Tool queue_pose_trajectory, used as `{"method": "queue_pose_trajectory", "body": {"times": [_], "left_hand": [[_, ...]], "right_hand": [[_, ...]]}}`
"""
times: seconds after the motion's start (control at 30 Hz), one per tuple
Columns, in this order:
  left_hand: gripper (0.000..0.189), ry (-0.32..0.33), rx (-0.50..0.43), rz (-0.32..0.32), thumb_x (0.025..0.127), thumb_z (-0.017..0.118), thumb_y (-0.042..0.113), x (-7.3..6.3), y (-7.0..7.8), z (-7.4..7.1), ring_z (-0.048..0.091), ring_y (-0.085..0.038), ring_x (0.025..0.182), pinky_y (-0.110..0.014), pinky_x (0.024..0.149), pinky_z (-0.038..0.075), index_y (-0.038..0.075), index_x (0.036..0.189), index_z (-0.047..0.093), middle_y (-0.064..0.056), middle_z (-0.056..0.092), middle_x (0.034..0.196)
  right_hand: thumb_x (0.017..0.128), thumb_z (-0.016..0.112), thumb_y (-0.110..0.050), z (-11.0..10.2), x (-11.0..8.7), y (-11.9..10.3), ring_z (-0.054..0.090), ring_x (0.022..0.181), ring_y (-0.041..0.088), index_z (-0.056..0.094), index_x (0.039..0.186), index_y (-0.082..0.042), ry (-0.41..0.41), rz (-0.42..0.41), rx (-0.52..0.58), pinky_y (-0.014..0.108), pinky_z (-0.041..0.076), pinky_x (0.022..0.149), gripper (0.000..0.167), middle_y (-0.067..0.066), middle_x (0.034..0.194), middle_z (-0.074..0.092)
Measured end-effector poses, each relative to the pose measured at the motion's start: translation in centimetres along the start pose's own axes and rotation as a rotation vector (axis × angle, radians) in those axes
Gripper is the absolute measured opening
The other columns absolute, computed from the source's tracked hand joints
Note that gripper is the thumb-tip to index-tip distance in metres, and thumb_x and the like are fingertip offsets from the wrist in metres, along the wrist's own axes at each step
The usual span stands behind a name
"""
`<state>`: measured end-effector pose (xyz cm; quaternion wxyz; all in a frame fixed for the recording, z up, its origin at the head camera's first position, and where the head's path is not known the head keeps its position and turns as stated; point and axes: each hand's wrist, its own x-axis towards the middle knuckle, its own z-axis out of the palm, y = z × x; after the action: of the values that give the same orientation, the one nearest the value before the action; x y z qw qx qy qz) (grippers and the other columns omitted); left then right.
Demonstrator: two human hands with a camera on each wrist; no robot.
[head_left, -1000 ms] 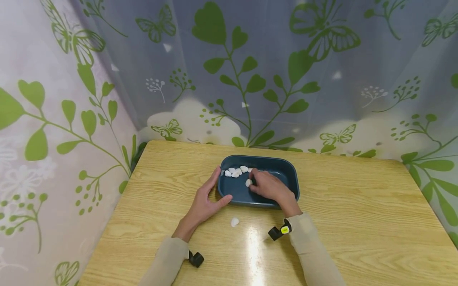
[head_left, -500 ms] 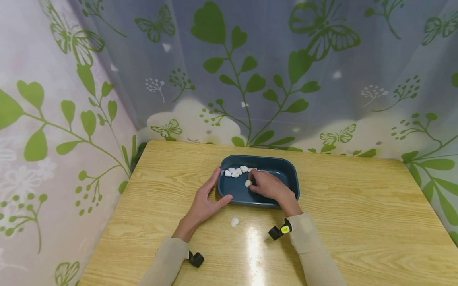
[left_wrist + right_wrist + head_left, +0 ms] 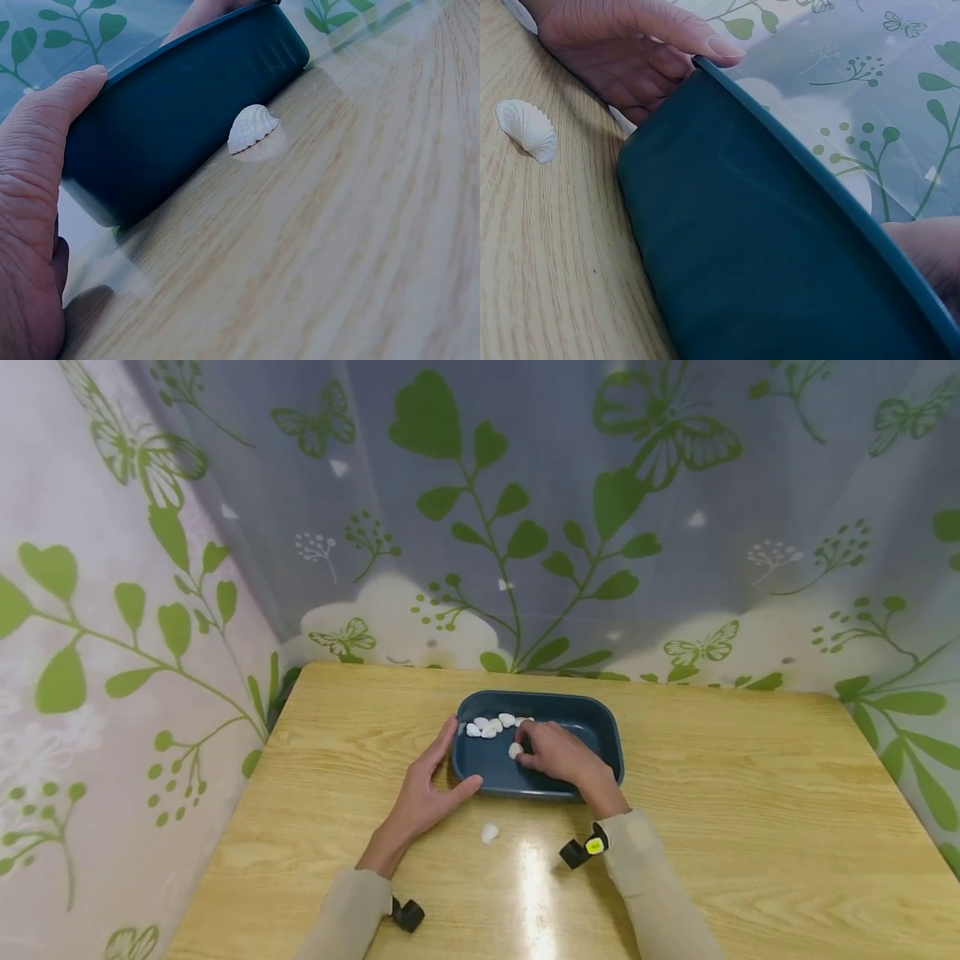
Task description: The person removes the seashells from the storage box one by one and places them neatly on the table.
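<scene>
A dark blue rectangular tray [image 3: 543,792] stands on the table. My left hand [image 3: 418,797] holds its left end, with the thumb on the near rim and the fingers along the left wall. My right hand [image 3: 558,753] reaches into the tray and pinches a small white seashell [image 3: 515,750] low over the tray floor; whether it touches the floor I cannot tell. Several white seashells [image 3: 489,727] lie in a row along the far left side inside, partly hidden by the right hand. One ribbed white seashell [image 3: 252,130] lies on the table just in front of the tray.
The wooden table [image 3: 750,810] ends at a patterned curtain [image 3: 600,552] behind the tray. Another curtain [image 3: 135,652] hangs along the left. Black wrist cameras [image 3: 576,853] sit at both cuffs, and light glares off the table in front.
The head view has shifted slightly. Both hands, the tray and the shells hold almost the same positions, with the right hand pinching the same seashell throughout.
</scene>
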<state>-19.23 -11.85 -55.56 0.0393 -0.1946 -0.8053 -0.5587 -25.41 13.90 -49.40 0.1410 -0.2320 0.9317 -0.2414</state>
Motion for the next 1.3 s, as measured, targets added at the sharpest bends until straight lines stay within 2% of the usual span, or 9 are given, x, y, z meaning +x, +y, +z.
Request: {"method": "queue_pose_trajectory", "body": {"times": [0.23,0.53,0.73,0.87,1.1,1.3], "left_hand": [[0.092,0.003,0.004,-0.013,0.095,0.08,0.034,-0.02,0.17,-0.03,0.02,-0.012,0.158,-0.041,0.128,0.023,0.025,0.168,0.024,0.003,0.024,0.173],[0.093,0.006,0.013,-0.031,0.094,0.08,0.037,-0.06,0.12,0.29,0.02,-0.011,0.158,-0.044,0.128,0.023,0.028,0.168,0.023,0.002,0.024,0.173],[0.093,0.016,0.01,-0.014,0.094,0.08,0.034,-0.05,0.23,0.28,0.021,-0.013,0.158,-0.044,0.128,0.024,0.026,0.168,0.024,-0.002,0.025,0.173],[0.094,0.013,0.014,-0.012,0.094,0.081,0.034,-0.35,0.22,0.35,0.023,-0.016,0.158,-0.041,0.128,0.025,0.025,0.168,0.024,-0.002,0.025,0.173],[0.094,0.035,0.001,-0.012,0.093,0.081,0.032,-0.23,0.36,0.11,0.022,-0.014,0.158,-0.037,0.128,0.023,0.024,0.168,0.025,0.0,0.025,0.173],[0.094,0.01,0.014,-0.018,0.094,0.081,0.033,-0.14,0.14,0.12,0.021,-0.013,0.158,-0.041,0.128,0.023,0.027,0.168,0.023,0.004,0.024,0.173]], "right_hand": [[0.099,0.075,-0.02,0.25,0.15,0.26,0.051,0.067,0.014,0.069,0.115,-0.006,0.021,-0.003,-0.003,0.027,0.042,0.06,0.022,-0.001,0.075,0.056],[0.098,0.075,-0.022,0.08,0.09,0.1,0.051,0.067,0.014,0.069,0.116,-0.007,0.011,0.02,-0.022,0.027,0.042,0.06,0.024,-0.001,0.075,0.055],[0.098,0.076,-0.022,0.13,0.01,-0.02,0.051,0.066,0.015,0.07,0.115,-0.007,0.022,0.027,-0.02,0.027,0.041,0.059,0.023,-0.001,0.074,0.055],[0.098,0.076,-0.021,0.27,-0.03,0.01,0.051,0.064,0.013,0.07,0.115,-0.007,-0.002,0.028,-0.02,0.026,0.041,0.058,0.023,-0.001,0.072,0.055],[0.098,0.076,-0.021,0.11,0.47,-0.24,0.052,0.063,0.013,0.07,0.115,-0.007,0.011,0.01,-0.022,0.026,0.04,0.057,0.023,-0.001,0.071,0.056],[0.098,0.076,-0.021,0.23,0.35,-0.06,0.051,0.063,0.013,0.07,0.116,-0.007,0.004,0.033,-0.013,0.025,0.04,0.057,0.024,-0.001,0.071,0.055]]}}
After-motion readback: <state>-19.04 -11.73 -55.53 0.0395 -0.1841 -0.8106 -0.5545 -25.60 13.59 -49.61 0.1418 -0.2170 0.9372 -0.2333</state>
